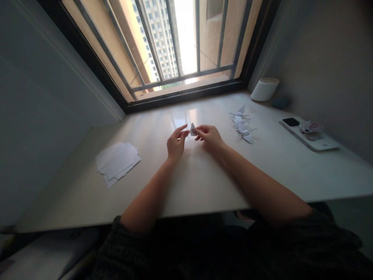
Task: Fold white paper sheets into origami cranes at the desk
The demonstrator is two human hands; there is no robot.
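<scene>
Pinching a small folded piece of white paper between thumb and fingers, the right hand reaches in over the middle of the pale tabletop. Its grip is closed on the paper, which stands up from the fingertips in the space between the two hands. The left hand faces it from the other side, its grip narrow but parted: forefinger and thumb point toward the paper with a gap between them. The thumb tip comes right up to the paper's edge, and whether it touches I cannot tell. The exact folds are too small to make out.

To the left lies a loose, overlapping stack of white sheets, its corners fanned unevenly. To the right of the hands, well apart from the sheets, several folded paper cranes sit close together in a slanting row, with thin points sticking out sideways. Farther right lies a white phone with a dark patch at one end and a round ornament on top. Near the wall at the back stand a white rounded container and, just beside it, a dark bluish object. Behind the tabletop is a barred window.
</scene>
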